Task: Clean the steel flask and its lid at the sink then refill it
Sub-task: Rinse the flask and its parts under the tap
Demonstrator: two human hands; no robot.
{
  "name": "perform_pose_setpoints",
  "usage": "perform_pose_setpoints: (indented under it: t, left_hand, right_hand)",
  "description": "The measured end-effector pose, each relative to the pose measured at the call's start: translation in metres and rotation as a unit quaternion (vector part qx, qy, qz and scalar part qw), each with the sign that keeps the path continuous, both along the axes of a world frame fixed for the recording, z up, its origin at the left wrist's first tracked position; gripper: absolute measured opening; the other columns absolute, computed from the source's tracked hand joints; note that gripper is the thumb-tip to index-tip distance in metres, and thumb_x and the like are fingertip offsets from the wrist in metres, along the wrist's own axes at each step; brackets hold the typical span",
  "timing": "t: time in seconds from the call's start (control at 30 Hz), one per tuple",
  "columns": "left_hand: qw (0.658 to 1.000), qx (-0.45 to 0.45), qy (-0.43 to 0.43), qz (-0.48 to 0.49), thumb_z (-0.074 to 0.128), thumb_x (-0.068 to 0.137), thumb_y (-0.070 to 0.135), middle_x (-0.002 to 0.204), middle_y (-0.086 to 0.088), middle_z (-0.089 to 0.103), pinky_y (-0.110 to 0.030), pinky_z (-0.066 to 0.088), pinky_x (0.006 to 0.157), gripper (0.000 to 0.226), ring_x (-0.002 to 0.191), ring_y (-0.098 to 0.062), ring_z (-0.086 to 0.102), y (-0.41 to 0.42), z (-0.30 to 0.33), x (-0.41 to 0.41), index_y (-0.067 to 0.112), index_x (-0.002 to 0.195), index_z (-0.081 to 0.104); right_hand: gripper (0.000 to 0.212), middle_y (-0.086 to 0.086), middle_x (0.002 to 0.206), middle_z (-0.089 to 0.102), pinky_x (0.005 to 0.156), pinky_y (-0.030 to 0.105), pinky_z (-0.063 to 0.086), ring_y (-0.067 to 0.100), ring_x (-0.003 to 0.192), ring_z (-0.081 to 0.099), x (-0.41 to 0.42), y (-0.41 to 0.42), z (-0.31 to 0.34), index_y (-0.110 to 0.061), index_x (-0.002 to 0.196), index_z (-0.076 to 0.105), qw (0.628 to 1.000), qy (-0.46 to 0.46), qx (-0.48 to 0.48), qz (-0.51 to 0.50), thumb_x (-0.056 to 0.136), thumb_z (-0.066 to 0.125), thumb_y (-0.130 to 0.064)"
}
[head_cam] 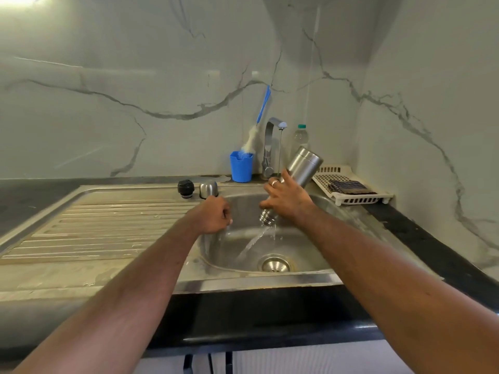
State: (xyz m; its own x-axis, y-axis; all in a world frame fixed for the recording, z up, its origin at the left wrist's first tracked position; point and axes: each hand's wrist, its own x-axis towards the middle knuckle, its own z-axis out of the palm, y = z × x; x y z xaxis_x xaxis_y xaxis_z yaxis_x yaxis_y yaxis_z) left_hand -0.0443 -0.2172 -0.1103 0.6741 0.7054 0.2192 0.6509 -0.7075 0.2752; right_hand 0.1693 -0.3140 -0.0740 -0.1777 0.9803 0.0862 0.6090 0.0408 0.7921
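Two risks are noted at this moment. First, the steel flask (298, 176) is held inverted and tilted by the right hand (287, 199) alone, gripped around the lower body just above the threaded mouth; the wall is likely wet, so a slip into the sink basin (302, 247) is judged possible, with a dent or a knock against the drain (273, 263) as the outcome. Second, water is seen pouring from the mouth at a slant toward the near-left of the basin; splash over the front rim is judged possible if the tilt is steepened abruptly. A thin stream is also seen falling from the tap (272, 141) just behind the right hand, so some spray off the flask or knuckles may be expected.

Hand states: the right hand is wrapped around the flask, fingers and thumb curled on it. The left hand (214, 215) is curled into a loose fist over the left wall of the basin; nothing can be seen held in it.

Positions: the flask's base points up and away to the right of the right hand, its mouth down just below the fingers. The black stopper (185, 188) and steel lid cup (208, 189) are set side by side just beyond the left hand, on the sink's back ledge. The bottle brush (256, 125) stands in a blue cup (241, 166) further back, between the two hands.
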Motion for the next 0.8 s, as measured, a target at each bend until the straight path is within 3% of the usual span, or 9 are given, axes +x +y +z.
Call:
perform_pose_setpoints:
  t: [0.17, 0.43, 0.6, 0.8]
  left_hand:
    - [1.000, 0.009, -0.003, -0.004, 0.072, 0.088, 0.014, 0.085, -0.005, 0.071, -0.031, 0.053, 0.073, 0.008, 0.082, -0.020, 0.067, -0.003, 0.008, -0.004, 0.005, 0.087, 0.071]
    - [0.998, 0.027, -0.061, 0.009, 0.073, 0.088, 0.013, 0.077, 0.002, 0.067, -0.007, 0.036, 0.060, 0.007, 0.073, -0.010, 0.060, -0.004, 0.021, -0.011, 0.008, 0.084, 0.074]
    - [0.998, 0.028, -0.059, 0.017, 0.073, 0.086, 0.014, 0.076, 0.000, 0.070, -0.022, 0.046, 0.068, 0.008, 0.073, -0.013, 0.064, -0.004, 0.026, -0.017, 0.009, 0.080, 0.075]
    - [0.998, 0.019, -0.050, 0.029, 0.072, 0.088, 0.012, 0.073, 0.006, 0.064, -0.021, 0.043, 0.066, 0.008, 0.068, -0.005, 0.057, -0.001, 0.022, -0.028, 0.007, 0.084, 0.075]
  right_hand:
    - [0.072, 0.012, 0.151, 0.041, 0.117, 0.066, 0.010, 0.036, 0.144, 0.036, -0.009, -0.003, 0.028, -0.043, 0.143, 0.044, 0.997, -0.063, 0.030, 0.035, 0.081, 0.080, -0.034]
    - [0.074, 0.010, 0.149, 0.042, 0.118, 0.068, 0.009, 0.036, 0.142, 0.038, -0.023, 0.000, 0.029, -0.045, 0.140, 0.044, 0.990, -0.120, 0.010, 0.077, 0.079, 0.082, -0.028]
    - [0.071, 0.009, 0.143, 0.047, 0.117, 0.070, 0.007, 0.035, 0.139, 0.040, -0.023, 0.003, 0.024, -0.042, 0.135, 0.048, 0.983, -0.135, 0.018, 0.122, 0.076, 0.085, -0.027]
    - [0.071, 0.011, 0.139, 0.048, 0.116, 0.070, 0.011, 0.036, 0.137, 0.043, -0.020, 0.005, 0.012, -0.039, 0.135, 0.047, 0.979, -0.122, 0.062, 0.149, 0.076, 0.083, -0.022]
